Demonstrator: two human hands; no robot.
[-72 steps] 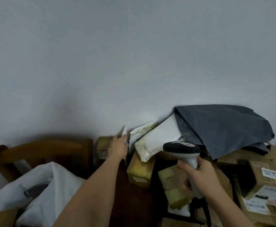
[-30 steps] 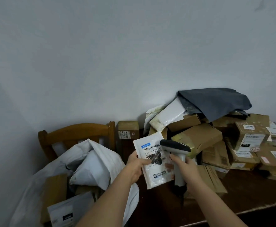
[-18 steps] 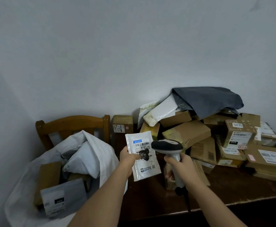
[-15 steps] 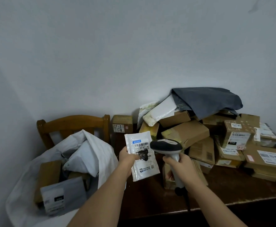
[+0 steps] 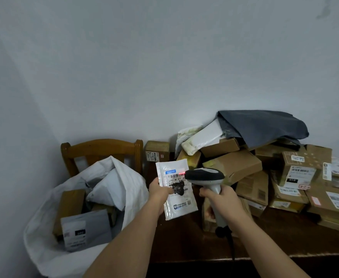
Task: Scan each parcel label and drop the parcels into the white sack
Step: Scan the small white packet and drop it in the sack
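The left hand pinches a flat white parcel by its left edge, upright above the dark table. Just right of it, the right hand grips a scanner, red light on the label. The white sack gapes left of that hand, parcels inside.

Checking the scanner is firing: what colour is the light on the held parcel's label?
Red, a short line on the parcel label, just ahead of the scanner; head view.
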